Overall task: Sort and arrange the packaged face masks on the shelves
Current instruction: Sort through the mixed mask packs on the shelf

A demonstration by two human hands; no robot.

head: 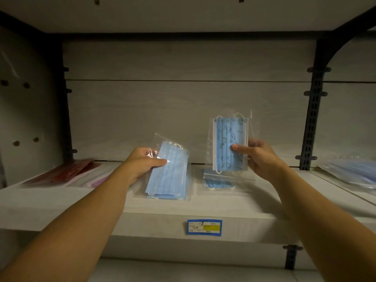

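Note:
My left hand [144,159] grips a clear pack of plain light-blue masks [171,171] by its left edge, tilted, its lower end over another plain blue pack [181,197] lying on the shelf [61,202]. My right hand [257,154] holds a pack of printed blue masks [228,143] upright above the shelf, thumb across its front. Beneath it lies another printed blue pack [218,183], flat on the shelf.
Red mask packs [61,171] and a pink pack [97,181] lie at the shelf's left. More blue packs [350,171] lie on the neighbouring shelf at right, past a black bracket [312,119]. A blue price label [204,227] sits on the shelf's front edge.

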